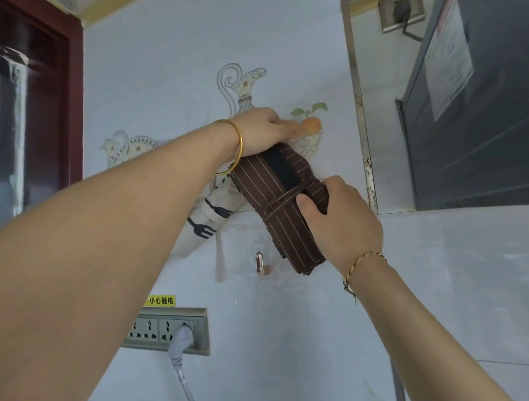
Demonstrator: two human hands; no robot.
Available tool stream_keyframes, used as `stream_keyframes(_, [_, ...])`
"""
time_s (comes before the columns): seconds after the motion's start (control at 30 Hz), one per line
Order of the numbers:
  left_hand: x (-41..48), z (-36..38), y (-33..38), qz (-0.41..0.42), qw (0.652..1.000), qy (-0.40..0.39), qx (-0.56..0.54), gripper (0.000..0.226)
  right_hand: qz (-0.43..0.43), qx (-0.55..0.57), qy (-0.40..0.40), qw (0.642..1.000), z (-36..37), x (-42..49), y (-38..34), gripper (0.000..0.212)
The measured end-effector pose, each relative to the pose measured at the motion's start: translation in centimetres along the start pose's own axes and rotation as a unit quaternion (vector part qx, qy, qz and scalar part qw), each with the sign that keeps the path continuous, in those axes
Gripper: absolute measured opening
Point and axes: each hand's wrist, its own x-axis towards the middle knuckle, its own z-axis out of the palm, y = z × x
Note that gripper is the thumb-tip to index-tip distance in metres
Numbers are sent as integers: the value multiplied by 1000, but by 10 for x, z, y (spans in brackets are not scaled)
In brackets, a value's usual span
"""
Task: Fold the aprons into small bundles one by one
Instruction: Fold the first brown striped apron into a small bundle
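Your right hand (339,222) grips the brown striped apron (286,227), which is folded into a long bundle. The thumb presses flat on the front beside the tie (276,204) wound around the bundle's middle, and the fingers wrap round its right edge. That forearm rises steeply from the lower right, with a cord bracelet (364,260) at the wrist.

Your left hand (262,129) lies over the bundle's top end, back of the hand toward you and fingers reaching right along the wall (302,342). They are blurred, so I cannot tell whether they curl round the cloth. That arm stretches up from the lower left, with a gold bangle (237,146) on the wrist.

The bundle is held high against the wall, tilted with its top to the left. A cream apron (206,218) printed with a fork hangs just beside it on the left, partly behind your left wrist. A metal hook (259,263) sits on the wall just left of the bundle's lower end, and a socket strip (143,330) with a grey plug (182,334) is further down.
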Motion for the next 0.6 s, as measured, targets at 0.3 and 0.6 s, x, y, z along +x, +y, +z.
stream_keyframes(0.3, [-39,-20,-38,-34,991,88,-94,28,-14,-86,120,989,2,-27,-20,45])
stream_keyframes(0.6, [-113,3,-103,-115,971,160,-135,16,-188,51,129,972,35,-82,-88,18])
